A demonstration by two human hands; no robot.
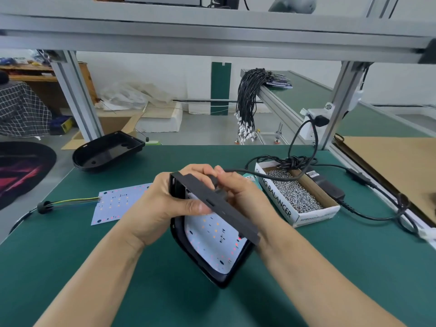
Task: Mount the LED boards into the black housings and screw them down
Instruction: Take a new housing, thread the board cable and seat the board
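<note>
A black housing [219, 206] is held tilted up above the green mat, its open side toward me, with a white LED board [212, 239] lying inside it. My left hand [165, 204] grips the housing's upper left end, thumb over its rim. My right hand [240, 192] pinches a black cable grommet [215, 182] at the housing's top edge; a black cable runs from it to the right. A second LED board [113, 204] with coloured wires lies flat on the mat to the left. An empty black housing [106, 152] sits at the table's far left corner.
A white cardboard box of small screws [297, 192] stands right of my hands, with a black power adapter [328, 185] and coiled cables behind it. A bundle of black wire harnesses [247, 102] hangs off the bench beyond. Aluminium frame posts [77, 95] rise at the table's far edge.
</note>
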